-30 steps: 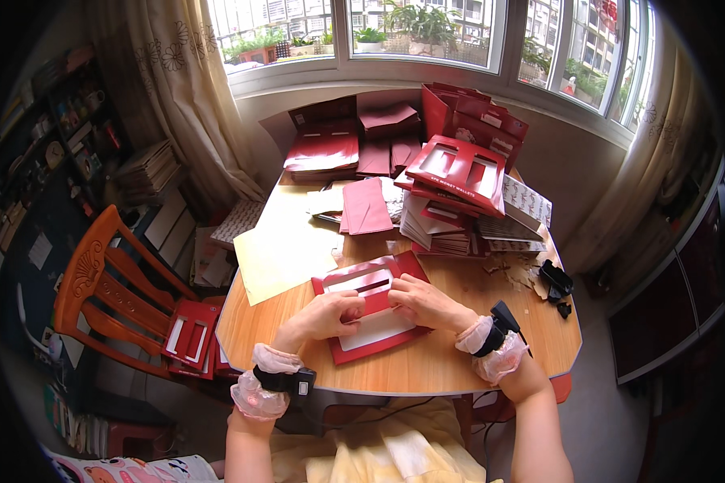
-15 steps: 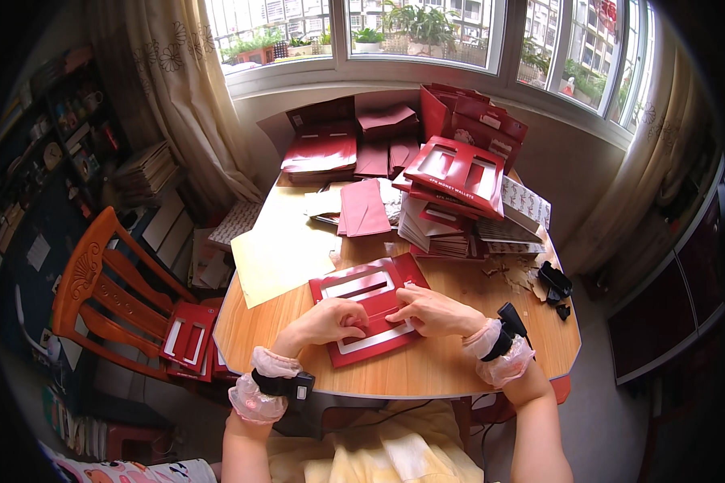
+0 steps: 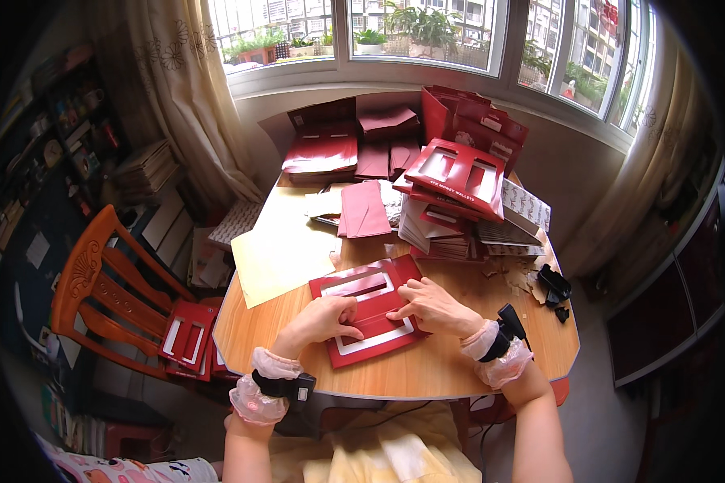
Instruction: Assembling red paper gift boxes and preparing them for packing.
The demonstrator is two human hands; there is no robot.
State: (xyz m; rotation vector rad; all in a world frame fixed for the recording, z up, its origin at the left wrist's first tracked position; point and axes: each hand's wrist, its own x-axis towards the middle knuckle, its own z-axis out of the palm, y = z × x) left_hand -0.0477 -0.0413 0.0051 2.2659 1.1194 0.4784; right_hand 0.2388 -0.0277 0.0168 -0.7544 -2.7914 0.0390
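Note:
A flat red cardboard sleeve [image 3: 383, 348] with two white-edged cut-out windows lies near the table's front edge, slightly turned. Over its left side is my left hand [image 3: 324, 318], with curled fingers and the thumb pressed on the middle strip. My right hand [image 3: 437, 307] bends over the right side, its thumb and forefinger on the same strip between the windows. Both hands are closed against the cardboard; their undersides are hidden. Above the sleeve lie pink-red envelopes [image 3: 363, 208], and a sheet of yellow paper [image 3: 275, 262] is at the left.
Stacked red sleeves [image 3: 459, 173] and patterned cards [image 3: 526, 201] rise at the back right. Another red pile [image 3: 321, 153] stands back left. Torn scraps and a black object [image 3: 553, 282] lie at the right edge. A wooden chair [image 3: 97, 282] carries more sleeves at the left.
My left thumb and fingers have spread slightly apart above the sleeve. My right hand has shifted a little to the right and its fingers have bent more. The sleeve has barely moved.

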